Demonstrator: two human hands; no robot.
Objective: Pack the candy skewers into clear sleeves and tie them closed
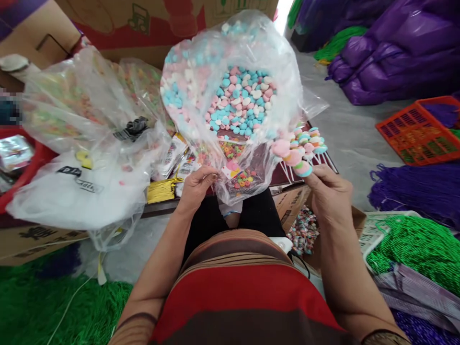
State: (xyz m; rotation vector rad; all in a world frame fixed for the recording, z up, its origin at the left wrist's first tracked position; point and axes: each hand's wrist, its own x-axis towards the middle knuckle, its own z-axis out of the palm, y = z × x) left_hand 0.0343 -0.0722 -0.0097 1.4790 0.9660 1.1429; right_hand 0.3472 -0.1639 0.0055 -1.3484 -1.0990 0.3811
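Note:
My right hand [328, 189] pinches the lower end of a marshmallow skewer [293, 155], strung with pink, white and pastel pieces. Just behind it, several more candy skewers [309, 141] lie together on the table, their white sticks pointing toward me. My left hand [197, 184] is closed, thumb against fingers, on the edge of some clear plastic with a pink and white print; whether it is a separate small bag is unclear. Ahead of both hands stands a large clear bag [291, 81], its mouth wide, full of blue, pink and white marshmallows [240, 100]. Coloured candy rings [244, 179] show through plastic near my left hand.
Clear bags of candy rings [64, 105] and a white plastic bag [79, 191] crowd the left, beside gold twist ties [161, 190]. A cardboard box [125, 28] stands behind. At right are an orange crate [420, 132] and green strands [417, 244].

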